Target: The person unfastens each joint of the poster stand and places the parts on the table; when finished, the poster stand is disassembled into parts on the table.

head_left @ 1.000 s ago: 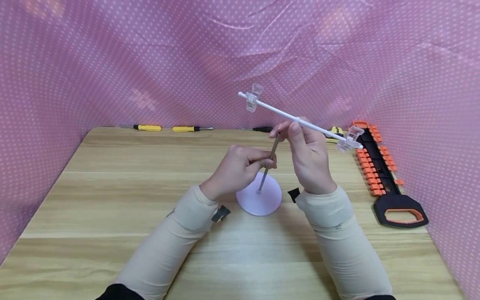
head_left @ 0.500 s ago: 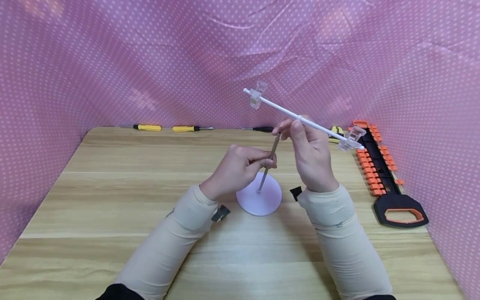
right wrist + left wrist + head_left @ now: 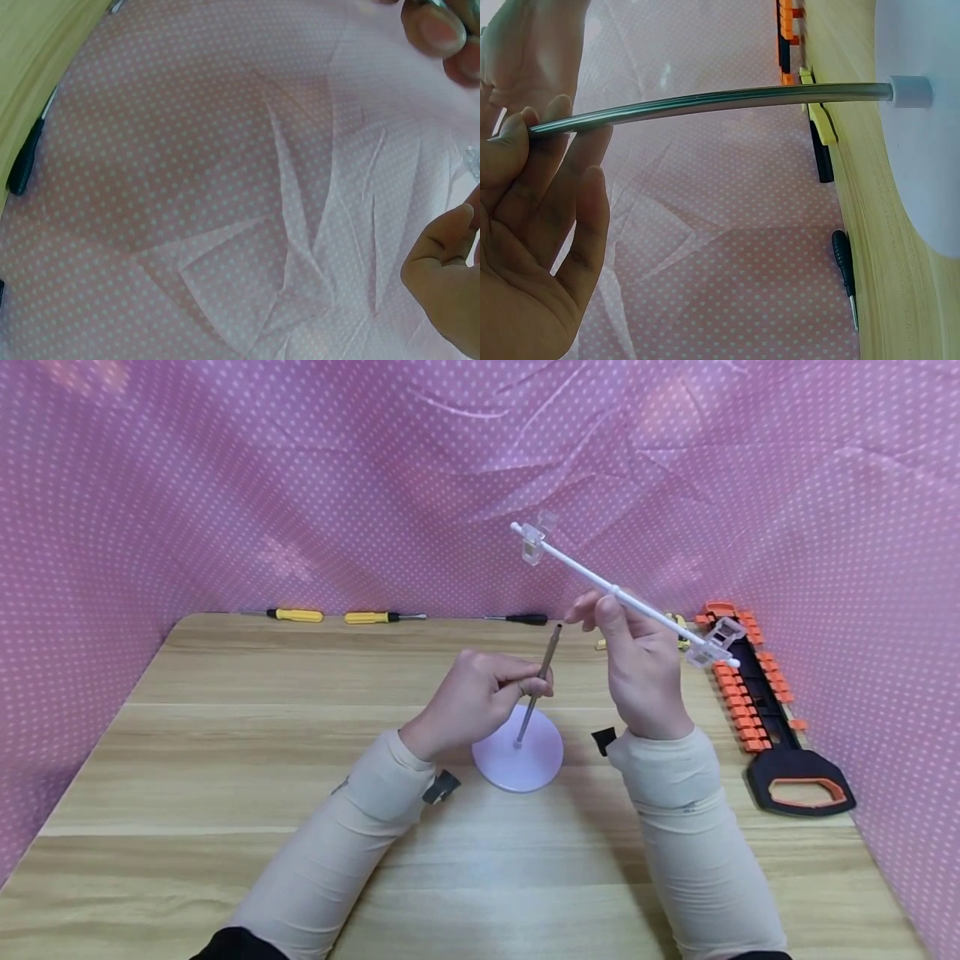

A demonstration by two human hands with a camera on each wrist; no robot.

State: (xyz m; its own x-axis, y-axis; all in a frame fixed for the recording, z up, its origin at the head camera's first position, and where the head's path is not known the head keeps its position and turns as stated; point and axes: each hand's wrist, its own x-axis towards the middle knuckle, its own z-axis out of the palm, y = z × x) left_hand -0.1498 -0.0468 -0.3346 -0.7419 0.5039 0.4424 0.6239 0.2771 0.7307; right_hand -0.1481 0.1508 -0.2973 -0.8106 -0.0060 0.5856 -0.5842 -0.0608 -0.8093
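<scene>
My left hand (image 3: 468,697) pinches a thin metal rod (image 3: 551,649) partway up. The rod stands slightly tilted in the short collar of a round white base (image 3: 538,768) on the table; the left wrist view shows the collar (image 3: 913,91) up close. Raised at the right, my right hand (image 3: 647,681) holds a white crossbar (image 3: 577,567) near its middle, between thumb and fingers. One clear plastic clip (image 3: 533,545) sits near each end of the bar. The crossbar slants down to the right, apart from the metal rod's bare top.
Along the table's back edge lie two yellow screwdrivers, one at the left (image 3: 297,616) and another (image 3: 367,618) beside it, plus a black one (image 3: 527,619). A yellow tool (image 3: 678,622) is partly hidden behind my right hand. A black-and-orange rack (image 3: 761,693) lies at the right. Pink dotted cloth (image 3: 375,485) surrounds the table.
My right hand has moved right with the crossbar, away from the top of the metal rod, whose tip now shows against the table's back. The left hand and the base have stayed put.
</scene>
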